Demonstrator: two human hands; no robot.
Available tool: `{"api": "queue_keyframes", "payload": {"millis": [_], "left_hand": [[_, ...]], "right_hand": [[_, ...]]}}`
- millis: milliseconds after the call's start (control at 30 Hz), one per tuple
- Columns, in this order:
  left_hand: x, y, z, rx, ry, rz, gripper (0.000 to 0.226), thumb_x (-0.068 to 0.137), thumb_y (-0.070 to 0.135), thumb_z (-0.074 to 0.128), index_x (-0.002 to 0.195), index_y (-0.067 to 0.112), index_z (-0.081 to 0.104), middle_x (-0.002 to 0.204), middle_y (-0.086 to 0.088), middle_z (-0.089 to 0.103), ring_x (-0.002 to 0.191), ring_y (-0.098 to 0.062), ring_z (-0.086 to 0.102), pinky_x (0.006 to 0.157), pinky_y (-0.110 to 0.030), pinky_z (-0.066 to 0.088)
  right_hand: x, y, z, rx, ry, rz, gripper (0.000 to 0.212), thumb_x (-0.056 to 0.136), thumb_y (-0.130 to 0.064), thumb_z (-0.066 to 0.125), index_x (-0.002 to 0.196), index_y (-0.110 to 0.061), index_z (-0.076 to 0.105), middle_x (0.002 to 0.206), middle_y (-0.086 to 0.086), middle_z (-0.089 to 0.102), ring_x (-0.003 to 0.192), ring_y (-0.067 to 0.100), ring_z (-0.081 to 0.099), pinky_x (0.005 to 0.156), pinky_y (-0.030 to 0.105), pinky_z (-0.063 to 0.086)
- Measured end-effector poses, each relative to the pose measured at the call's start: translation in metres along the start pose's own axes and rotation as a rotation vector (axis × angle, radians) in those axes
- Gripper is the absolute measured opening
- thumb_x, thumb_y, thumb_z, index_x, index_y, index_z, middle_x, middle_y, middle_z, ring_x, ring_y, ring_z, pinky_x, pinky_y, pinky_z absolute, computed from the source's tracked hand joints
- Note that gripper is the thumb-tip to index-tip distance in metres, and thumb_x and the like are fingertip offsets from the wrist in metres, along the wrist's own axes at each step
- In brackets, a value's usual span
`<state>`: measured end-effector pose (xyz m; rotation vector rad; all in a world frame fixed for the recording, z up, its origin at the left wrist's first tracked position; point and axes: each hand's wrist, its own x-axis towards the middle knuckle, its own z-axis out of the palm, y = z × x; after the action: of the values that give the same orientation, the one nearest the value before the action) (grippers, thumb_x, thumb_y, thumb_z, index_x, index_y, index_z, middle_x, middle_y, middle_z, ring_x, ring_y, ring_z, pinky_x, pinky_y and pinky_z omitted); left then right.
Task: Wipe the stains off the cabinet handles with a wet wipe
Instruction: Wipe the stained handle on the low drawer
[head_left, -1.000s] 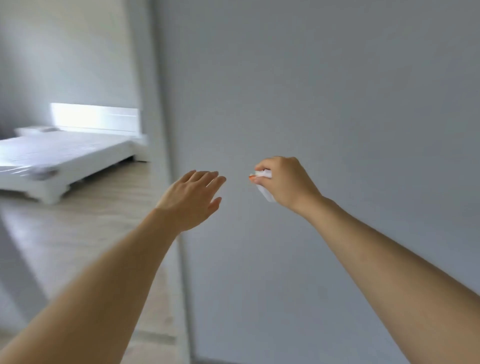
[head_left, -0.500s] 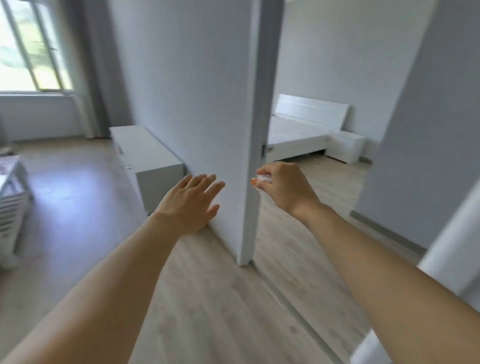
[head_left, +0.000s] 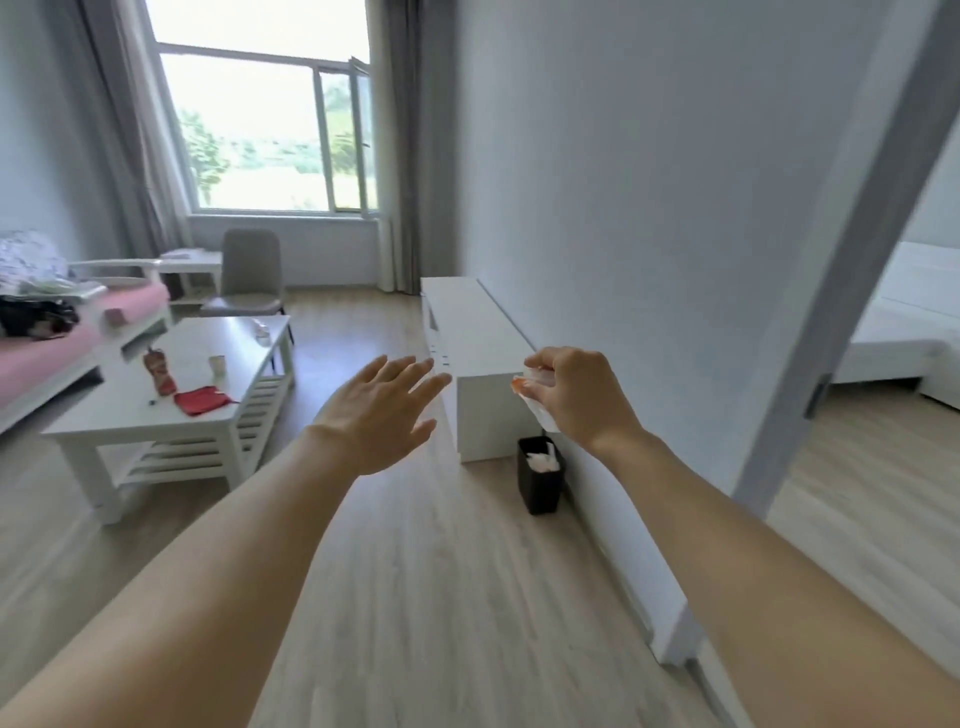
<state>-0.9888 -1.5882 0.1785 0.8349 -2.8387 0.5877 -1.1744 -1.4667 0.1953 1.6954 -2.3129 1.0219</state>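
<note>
My right hand (head_left: 576, 397) is held out in mid-air and grips a white wet wipe (head_left: 540, 410) with an orange stain at its upper end. My left hand (head_left: 387, 410) hovers beside it with straight, spread fingers and holds nothing. Beyond both hands a long low white cabinet (head_left: 478, 332) stands against the right wall, with small dark marks on its left front face. A black bin (head_left: 539, 486) holding crumpled white tissue sits on the floor at the cabinet's near end, below my right hand.
A white coffee table (head_left: 130, 410) on the left carries a red pouch (head_left: 158, 371), a red cloth (head_left: 201, 400) and a small cup (head_left: 217, 365). Behind it are a pink-cushioned sofa (head_left: 47, 343), a grey chair (head_left: 249, 280) and a window. A doorway at right shows a bed (head_left: 898, 332).
The view has swung left from the wall and bedroom doorway into the living room, bringing the low cabinet, bin and coffee table into sight. Both hands keep the same pose.
</note>
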Motion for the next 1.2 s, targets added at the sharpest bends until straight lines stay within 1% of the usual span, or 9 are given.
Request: {"api": "queue_keyframes", "payload": {"millis": [133,233,333,433,633,767,867,1000,1200], "left_hand": [[0.024,-0.057,0.027,0.008,-0.015,-0.053,0.06,0.101,0.047,0.023,0.152,0.025,0.001,0.159,0.001,0.0,0.146,-0.018,0.001,0.117,-0.034,0.001],[0.037,-0.096,0.053,-0.004,-0.046,-0.075,0.06,0.101,0.047,0.024,0.152,0.025,0.0,0.159,0.0,0.0,0.146,-0.018,0.001,0.118,-0.034,0.001],[0.058,-0.137,0.08,-0.026,-0.066,-0.095,0.06,0.101,0.047,0.024,0.152,0.026,-0.001,0.159,0.0,-0.001,0.146,-0.018,0.0,0.118,-0.034,0.0],[0.086,-0.183,0.111,-0.039,-0.044,-0.083,0.06,0.101,0.046,0.024,0.152,0.025,-0.001,0.159,0.0,0.0,0.146,-0.018,0.0,0.118,-0.034,0.0],[0.135,-0.296,0.175,-0.04,-0.029,-0.051,0.061,0.101,0.047,0.024,0.151,0.025,-0.002,0.159,0.001,0.001,0.146,-0.018,0.0,0.118,-0.033,0.0],[0.17,-0.376,0.211,-0.009,-0.046,-0.02,0.061,0.101,0.047,0.024,0.151,0.025,-0.003,0.159,0.0,0.001,0.146,-0.018,0.0,0.118,-0.034,0.0],[0.205,-0.419,0.235,-0.048,-0.049,0.003,0.06,0.101,0.046,0.025,0.151,0.024,-0.001,0.159,-0.001,0.002,0.146,-0.018,0.001,0.118,-0.034,0.0],[0.263,-0.463,0.274,-0.07,-0.037,0.081,0.059,0.101,0.046,0.025,0.152,0.024,0.002,0.159,0.0,0.004,0.146,-0.017,0.003,0.117,-0.033,0.0],[0.371,-0.533,0.353,-0.065,-0.051,0.128,0.059,0.102,0.046,0.026,0.152,0.024,0.003,0.159,-0.001,0.006,0.145,-0.017,0.005,0.118,-0.033,0.001]], "right_hand": [[0.065,-0.014,0.04,0.034,0.01,-0.002,0.035,0.088,-0.025,0.068,0.116,-0.006,0.063,0.116,0.012,0.066,0.109,0.024,0.059,0.098,0.033,0.045],[0.1,-0.026,0.078,0.035,-0.039,-0.014,0.036,0.088,-0.025,0.068,0.118,-0.006,0.063,0.116,0.011,0.066,0.11,0.024,0.059,0.097,0.031,0.045],[0.139,-0.035,0.113,0.006,-0.073,-0.036,0.036,0.088,-0.025,0.067,0.119,-0.006,0.062,0.117,0.011,0.065,0.111,0.024,0.059,0.099,0.032,0.045],[0.184,-0.045,0.15,0.0,-0.046,-0.039,0.035,0.088,-0.023,0.068,0.118,-0.006,0.062,0.116,0.011,0.066,0.109,0.024,0.059,0.097,0.032,0.046],[0.283,-0.076,0.229,0.035,0.001,0.014,0.034,0.087,-0.021,0.069,0.116,-0.003,0.063,0.114,0.012,0.066,0.108,0.023,0.06,0.09,0.021,0.041],[0.346,-0.094,0.277,0.048,0.037,0.044,0.034,0.086,-0.023,0.07,0.114,-0.004,0.065,0.114,0.01,0.067,0.107,0.021,0.06,0.089,0.02,0.04],[0.391,-0.096,0.307,0.04,0.015,0.093,0.035,0.087,-0.025,0.069,0.115,-0.005,0.064,0.115,0.011,0.066,0.109,0.021,0.059,0.092,0.023,0.041],[0.461,-0.087,0.346,0.054,0.025,0.176,0.035,0.087,-0.024,0.069,0.116,-0.005,0.063,0.116,0.012,0.065,0.11,0.022,0.058,0.095,0.027,0.043],[0.581,-0.058,0.412,0.007,0.073,0.179,0.033,0.086,-0.025,0.069,0.113,-0.006,0.065,0.112,0.013,0.066,0.107,0.024,0.059,0.091,0.026,0.043]]}}
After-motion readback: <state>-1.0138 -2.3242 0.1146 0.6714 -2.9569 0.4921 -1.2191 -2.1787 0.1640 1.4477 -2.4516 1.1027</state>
